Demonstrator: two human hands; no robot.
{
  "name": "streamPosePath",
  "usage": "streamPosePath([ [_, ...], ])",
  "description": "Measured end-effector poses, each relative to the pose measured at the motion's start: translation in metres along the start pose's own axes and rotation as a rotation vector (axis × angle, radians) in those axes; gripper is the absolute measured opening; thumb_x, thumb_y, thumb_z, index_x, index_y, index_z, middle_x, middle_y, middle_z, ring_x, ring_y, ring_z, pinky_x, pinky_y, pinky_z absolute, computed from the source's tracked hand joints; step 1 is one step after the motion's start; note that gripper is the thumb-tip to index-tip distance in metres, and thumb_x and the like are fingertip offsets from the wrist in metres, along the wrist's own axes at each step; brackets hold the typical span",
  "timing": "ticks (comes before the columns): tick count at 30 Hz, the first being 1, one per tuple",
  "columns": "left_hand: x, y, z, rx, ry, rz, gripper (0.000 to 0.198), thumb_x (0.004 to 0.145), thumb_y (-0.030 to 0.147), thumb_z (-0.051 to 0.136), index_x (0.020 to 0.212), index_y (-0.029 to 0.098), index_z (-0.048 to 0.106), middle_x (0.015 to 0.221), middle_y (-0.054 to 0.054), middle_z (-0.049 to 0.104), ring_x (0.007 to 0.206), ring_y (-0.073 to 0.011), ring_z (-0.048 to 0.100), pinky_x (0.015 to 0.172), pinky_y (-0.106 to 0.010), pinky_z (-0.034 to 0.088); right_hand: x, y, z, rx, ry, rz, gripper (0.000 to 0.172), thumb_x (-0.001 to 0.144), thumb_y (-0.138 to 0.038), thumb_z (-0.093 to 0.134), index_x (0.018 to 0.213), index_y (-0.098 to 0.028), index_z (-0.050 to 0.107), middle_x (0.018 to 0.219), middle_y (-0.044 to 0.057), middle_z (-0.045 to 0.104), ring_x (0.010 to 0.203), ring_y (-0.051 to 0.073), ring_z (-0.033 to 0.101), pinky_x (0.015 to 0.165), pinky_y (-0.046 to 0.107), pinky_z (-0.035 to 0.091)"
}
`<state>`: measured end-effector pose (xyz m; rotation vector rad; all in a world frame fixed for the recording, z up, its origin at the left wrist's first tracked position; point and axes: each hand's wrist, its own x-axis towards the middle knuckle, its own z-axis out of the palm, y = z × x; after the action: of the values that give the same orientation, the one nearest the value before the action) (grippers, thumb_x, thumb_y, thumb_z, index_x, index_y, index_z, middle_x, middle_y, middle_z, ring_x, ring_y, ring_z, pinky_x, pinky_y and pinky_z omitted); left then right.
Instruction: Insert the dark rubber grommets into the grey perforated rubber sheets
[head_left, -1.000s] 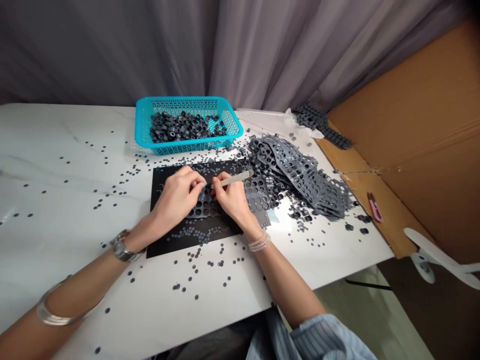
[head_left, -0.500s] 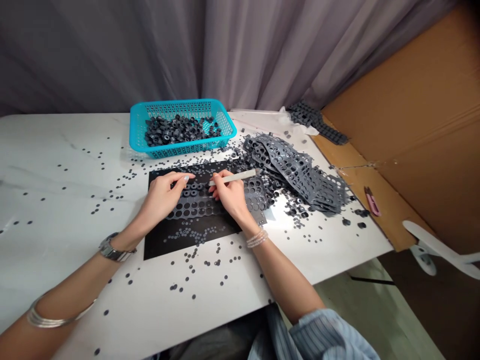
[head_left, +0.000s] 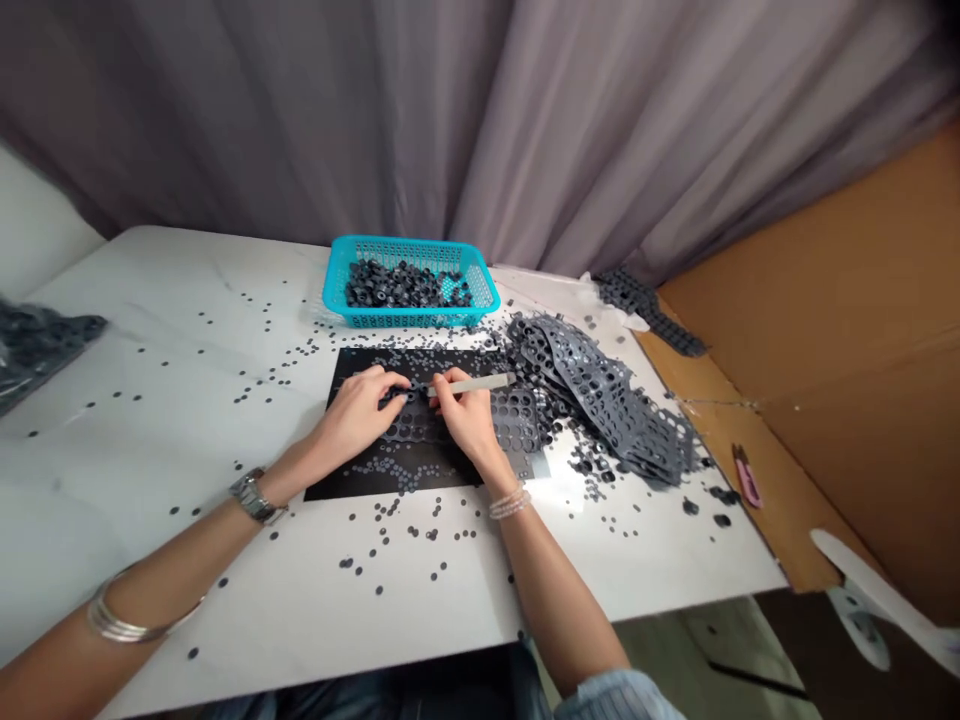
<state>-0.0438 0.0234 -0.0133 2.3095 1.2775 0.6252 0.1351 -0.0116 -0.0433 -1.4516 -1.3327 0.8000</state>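
My right hand (head_left: 465, 410) grips a slim, flat, light-grey tool (head_left: 484, 383) like a pen; its tip points left at the dark sheet, and its exact kind is unclear. My left hand (head_left: 364, 408) has its thumb and index finger curled onto the left part of a perforated black rubber sheet (head_left: 517, 425). Rows of round holes run along this sheet, and small ring-shaped pieces sit at its far edge, partly hidden by the fingers. Underneath lies a black mat (head_left: 330, 480) scattered with tiny dark discs (head_left: 405, 470).
A blue plastic basket (head_left: 412, 318) holding many black rubber pieces stands behind the mat. Punched rubber sheets (head_left: 600, 390) are heaped at right. Pink-handled snips (head_left: 748, 478) lie on the cardboard (head_left: 720, 430). A bag of dark pieces (head_left: 45, 340) is at far left. Loose discs dot the white table (head_left: 150, 460).
The view has shifted, bringing the bag at left into sight. My left thumb and index finger have closed in on the sheet near the tool tip. My right hand keeps its grip.
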Motion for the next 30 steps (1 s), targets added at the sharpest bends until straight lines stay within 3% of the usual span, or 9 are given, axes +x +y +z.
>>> streamPosePath([
  [5, -0.003, 0.0, 0.015, 0.047, -0.002, 0.059, 0.028, 0.088, 0.023, 0.053, 0.108, 0.019, 0.072, 0.091, -0.006, 0.064, 0.083, -0.0212, 0.063, 0.081, -0.034, 0.049, -0.002, -0.001, 0.0, -0.019, -0.019, 0.0, 0.034, 0.094, -0.042, 0.05, 0.068, -0.023, 0.059, 0.062, -0.002, 0.065, 0.06, 0.016, 0.061, 0.063, 0.025, 0.047],
  [18, 0.001, -0.004, 0.021, 0.116, 0.048, 0.093, 0.024, 0.087, 0.024, 0.053, 0.102, 0.017, 0.069, 0.097, -0.009, 0.063, 0.097, -0.0277, 0.064, 0.087, -0.039, 0.049, -0.001, -0.012, 0.003, -0.194, -0.024, -0.038, 0.032, 0.095, -0.039, 0.047, 0.068, -0.025, 0.055, 0.063, -0.001, 0.065, 0.06, 0.018, 0.06, 0.061, 0.027, 0.042],
  [27, 0.006, 0.001, 0.026, 0.076, 0.078, 0.148, 0.023, 0.09, 0.017, 0.044, 0.08, 0.017, 0.065, 0.085, -0.008, 0.059, 0.078, -0.0224, 0.058, 0.073, -0.035, 0.044, -0.002, -0.02, 0.005, -0.375, -0.031, -0.125, 0.03, 0.097, -0.033, 0.044, 0.068, -0.025, 0.047, 0.064, 0.002, 0.064, 0.064, 0.02, 0.061, 0.066, 0.029, 0.041],
  [30, 0.006, 0.005, 0.019, -0.003, 0.171, 0.079, 0.02, 0.086, 0.017, 0.049, 0.074, 0.018, 0.065, 0.08, -0.005, 0.059, 0.07, -0.0187, 0.054, 0.07, -0.033, 0.042, -0.001, -0.018, 0.005, -0.377, -0.02, -0.116, 0.029, 0.096, -0.034, 0.044, 0.068, -0.025, 0.048, 0.065, 0.002, 0.066, 0.063, 0.021, 0.062, 0.066, 0.03, 0.042],
])
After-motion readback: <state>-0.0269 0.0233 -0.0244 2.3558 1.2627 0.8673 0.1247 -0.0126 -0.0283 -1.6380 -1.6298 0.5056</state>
